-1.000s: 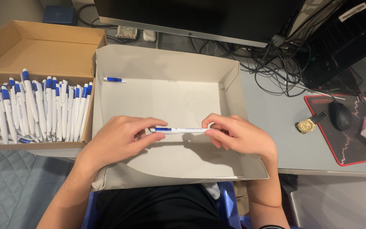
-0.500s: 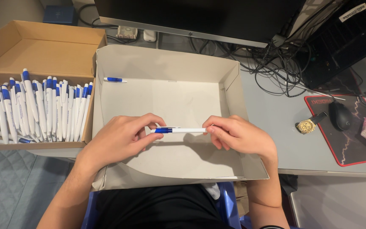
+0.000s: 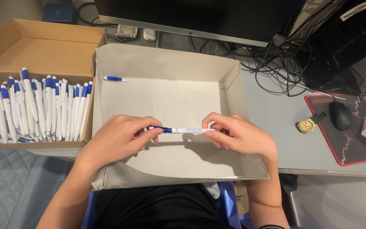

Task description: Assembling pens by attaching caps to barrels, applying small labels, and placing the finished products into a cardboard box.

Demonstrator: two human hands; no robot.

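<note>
Desk (image 3: 272, 127): we sit at a grey desk with a dark monitor (image 3: 200, 17) at the back and a tangle of black cables (image 3: 276, 63) beside it.
White box (image 3: 170, 63): the biggest thing before us, a shallow, open box right in front of our body. One lone blue and white pen (image 3: 114, 79) lies in its far left corner, well apart from our hands.
Brown box (image 3: 43, 46): it stands just left of the white box and holds a row of white pens (image 3: 43, 110) with blue ends, packed side by side.
Mouse mat (image 3: 352, 140): a black mat with a red edge, far right, with a black mouse (image 3: 343, 114) and a gold watch (image 3: 306, 126) near it.
Left hand (image 3: 121, 138): our fingers are closed round the blue end of the pen we work on.
Right hand (image 3: 238, 135): thumb and fingertips are pinched on the white end of the same pen.
Pen in hand (image 3: 185, 130): it lies level between both hands, above the floor of the white box.
Change: compared with a second ago the pen has hardly shifted; our hands sit in the same place, with only a slight regrip. We judge that we are fitting or checking the pen, not setting it down.
</note>
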